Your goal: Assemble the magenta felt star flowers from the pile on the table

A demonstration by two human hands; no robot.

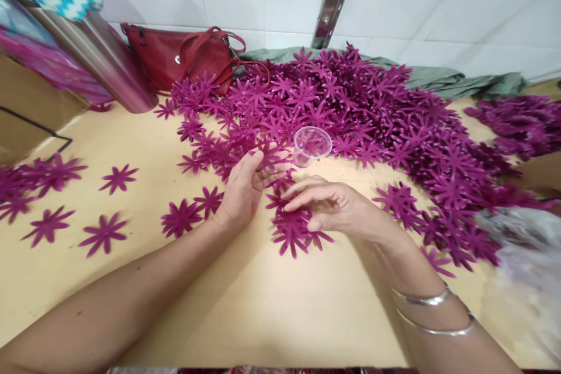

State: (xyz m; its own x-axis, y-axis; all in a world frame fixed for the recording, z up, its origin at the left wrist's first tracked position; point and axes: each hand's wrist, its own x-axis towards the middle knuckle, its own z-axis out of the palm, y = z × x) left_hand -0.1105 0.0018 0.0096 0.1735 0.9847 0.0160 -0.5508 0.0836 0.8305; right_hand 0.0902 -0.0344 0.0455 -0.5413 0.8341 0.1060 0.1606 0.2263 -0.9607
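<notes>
A big heap of magenta flower-shaped cutouts (359, 111) covers the back of the tan table (280, 304). My left hand (245, 190) rests at the heap's near edge, fingers curled around a flower cutout (269, 158). My right hand (335, 207) lies flat on a small stack of the same flowers (293, 231), fingers spread and pointing left. A small clear plastic cup (311, 145) stands just beyond both hands, among the flowers.
Single flowers (103, 232) lie spread over the left of the table. A red handbag (184, 58) and a steel bottle (100, 55) sit at the back left. Green cloth (456, 79) lines the wall. A clear plastic bag (526, 257) lies at right.
</notes>
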